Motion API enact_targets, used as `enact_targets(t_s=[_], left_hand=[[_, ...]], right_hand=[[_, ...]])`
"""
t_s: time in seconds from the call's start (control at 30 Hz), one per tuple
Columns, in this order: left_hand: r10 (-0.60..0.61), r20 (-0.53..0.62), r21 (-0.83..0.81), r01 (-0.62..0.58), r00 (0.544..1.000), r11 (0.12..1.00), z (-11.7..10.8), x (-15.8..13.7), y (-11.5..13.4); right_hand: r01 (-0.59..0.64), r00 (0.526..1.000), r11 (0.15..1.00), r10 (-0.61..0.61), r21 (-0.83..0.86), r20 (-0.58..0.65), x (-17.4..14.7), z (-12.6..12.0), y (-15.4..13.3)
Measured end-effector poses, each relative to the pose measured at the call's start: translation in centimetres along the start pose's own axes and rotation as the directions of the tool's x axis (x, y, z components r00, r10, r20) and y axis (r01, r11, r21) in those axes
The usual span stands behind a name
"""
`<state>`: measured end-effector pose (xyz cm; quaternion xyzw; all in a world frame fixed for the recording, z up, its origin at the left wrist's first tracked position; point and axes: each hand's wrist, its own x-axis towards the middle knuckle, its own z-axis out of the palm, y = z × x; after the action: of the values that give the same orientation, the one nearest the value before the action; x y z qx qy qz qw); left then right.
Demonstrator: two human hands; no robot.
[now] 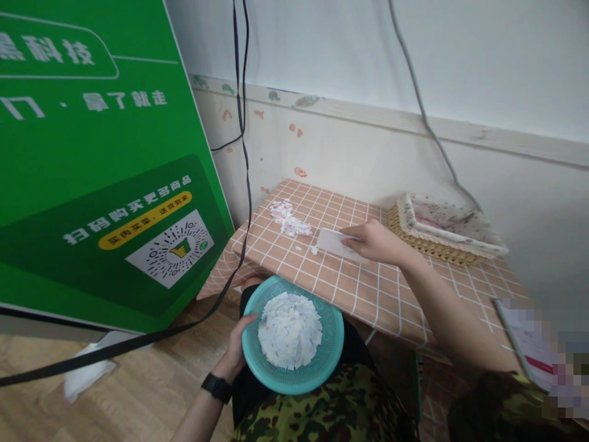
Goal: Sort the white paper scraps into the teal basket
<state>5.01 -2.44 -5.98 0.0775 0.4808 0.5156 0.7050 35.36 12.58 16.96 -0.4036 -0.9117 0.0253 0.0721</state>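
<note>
Wall [483,55], pale, spans the back; faded red and green marks on its lower left part. Green panel [41,159] with white lettering and a square code stands at left. Table [352,285] under a brown cloth with a white grid, set near the wall. Wicker basket [430,244] with a patterned lining sits at the table's rear right.

Turquoise colander [329,353] on the person's lap, just below the table's near edge, tipped view from above. Inside it, a mounded heap of pale paper scraps [289,331].

Right hand [370,240] over the middle of the table: fingers pinched together on the right end of a white card [331,242]. Whether the card lies flush on the cloth, cannot tell.

Left hand [239,341] at the colander's left rim: thumb hooked over it, other fingers hidden, their spread unclear. Dark watch [217,388] on that wrist.

Scrap pile [288,218], white with pinkish bits, left of the card. Two loose scraps [315,250] just beside the card's left end.
</note>
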Motion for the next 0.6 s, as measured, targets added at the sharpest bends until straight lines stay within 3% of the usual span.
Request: enact_targets(t_s=[0.6], left_hand=[[-0.015, -0.017, -0.001, 0.015, 1.0, 1.0, 0.4, -0.3, 0.2]], right_hand=[[-0.062, 0.995, 0.994, 0.054, -0.093, -0.086, 0.0, 1.4, 0.8]])
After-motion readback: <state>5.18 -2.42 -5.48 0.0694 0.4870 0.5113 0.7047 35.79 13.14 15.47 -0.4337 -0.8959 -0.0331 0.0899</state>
